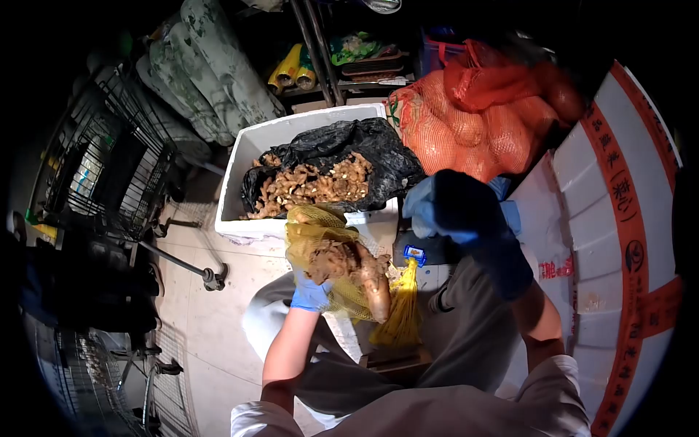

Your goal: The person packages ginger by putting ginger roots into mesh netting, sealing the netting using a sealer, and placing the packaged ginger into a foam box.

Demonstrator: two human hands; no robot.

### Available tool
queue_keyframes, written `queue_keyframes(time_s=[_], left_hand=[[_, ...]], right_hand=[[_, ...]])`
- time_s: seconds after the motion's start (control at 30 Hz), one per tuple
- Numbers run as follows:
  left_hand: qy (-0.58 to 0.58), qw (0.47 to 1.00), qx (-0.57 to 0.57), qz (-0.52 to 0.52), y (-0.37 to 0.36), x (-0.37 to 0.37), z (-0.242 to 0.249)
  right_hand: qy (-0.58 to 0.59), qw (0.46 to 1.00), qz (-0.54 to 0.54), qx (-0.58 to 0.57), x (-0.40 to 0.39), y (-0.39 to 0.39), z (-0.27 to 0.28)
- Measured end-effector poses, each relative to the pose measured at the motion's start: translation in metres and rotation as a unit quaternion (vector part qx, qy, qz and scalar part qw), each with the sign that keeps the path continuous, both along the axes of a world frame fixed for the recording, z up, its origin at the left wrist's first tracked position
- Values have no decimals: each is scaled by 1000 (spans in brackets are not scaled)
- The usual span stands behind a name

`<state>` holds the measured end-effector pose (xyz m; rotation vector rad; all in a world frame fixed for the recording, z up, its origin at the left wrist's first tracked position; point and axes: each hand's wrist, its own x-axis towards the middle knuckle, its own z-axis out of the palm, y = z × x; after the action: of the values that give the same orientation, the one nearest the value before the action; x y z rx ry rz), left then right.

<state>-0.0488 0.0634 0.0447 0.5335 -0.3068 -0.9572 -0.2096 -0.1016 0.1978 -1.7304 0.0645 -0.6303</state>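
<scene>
My left hand (312, 293), in a blue glove, holds a yellow mesh bag (309, 229) with large ginger pieces (349, 271) at its opening. Its fingers are mostly hidden behind the bag. My right hand (455, 207), gloved in blue with a dark layer over it, is raised to the right of the bag, its fingers curled; whether anything is in them I cannot make out. Beyond the bag, a white foam box (251, 227) holds a black plastic liner (386, 156) and many ginger pieces (313, 186). A bundle of yellow mesh bags (403, 313) with a blue tag hangs between my knees.
Orange net sacks (473, 135) stand behind on the right. White panels with red printed tape (619, 189) rise at the right. Wire carts (109, 167) are at the left, beside tall wrapped rolls (218, 73). Yellow packages (291, 67) lie on a back shelf.
</scene>
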Motion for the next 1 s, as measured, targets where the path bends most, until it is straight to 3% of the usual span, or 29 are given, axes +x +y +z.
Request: queue_keyframes(time_s=[0.03,0.1,0.13,0.17,0.23,0.27,0.3,0.37,0.47,0.5,0.57,0.63,0.67,0.73,0.77,0.8,0.9,0.97,1.0], left_hand=[[-10,1000,4,1,0,-6,13],[5,998,54,28,-2,-1,4],[43,996,-68,-49,-2,1,6],[66,988,-117,-77,-2,0,7],[111,962,-206,-142,-3,-3,15],[9,999,-21,-34,-4,-9,24],[-94,979,165,75,-5,-12,28],[-70,986,131,77,-6,-8,23],[81,996,32,26,-8,-1,18],[82,996,32,28,-7,-3,16],[-49,992,72,91,-9,-15,35],[-16,993,74,91,-8,-6,19],[0,995,54,79,-8,-2,13],[25,998,11,57,-7,0,10],[25,998,10,59,-8,-2,12],[37,997,-7,66,-9,-3,16],[50,995,-29,84,-10,-5,20],[18,998,-39,38,-13,-9,29],[49,997,-64,-8,-13,-11,27]], right_hand=[[37,999,-15,-13,-5,10,-1],[-16,998,-23,-49,-14,24,-1],[-21,990,-49,-132,-17,25,-2],[-9,986,-54,-156,-19,26,-5],[61,996,-36,-60,-23,34,-10],[61,996,-37,-58,-23,37,-9],[80,996,-33,-9,-22,41,-6],[99,994,-30,41,-18,44,-2],[111,993,-47,-8,-13,43,0],[104,994,-25,28,-12,43,-2],[98,993,-1,65,-11,41,-3],[109,982,25,-151,-13,34,-5],[110,982,27,-153,-14,31,-8],[4,898,-14,-439,-13,25,-18],[4,898,-12,-440,-15,27,-25],[29,996,-4,-84,-18,33,-33],[136,981,-2,138,-20,23,-17],[29,976,-48,211,-19,21,-15],[-13,990,-27,138,-15,16,-17]])
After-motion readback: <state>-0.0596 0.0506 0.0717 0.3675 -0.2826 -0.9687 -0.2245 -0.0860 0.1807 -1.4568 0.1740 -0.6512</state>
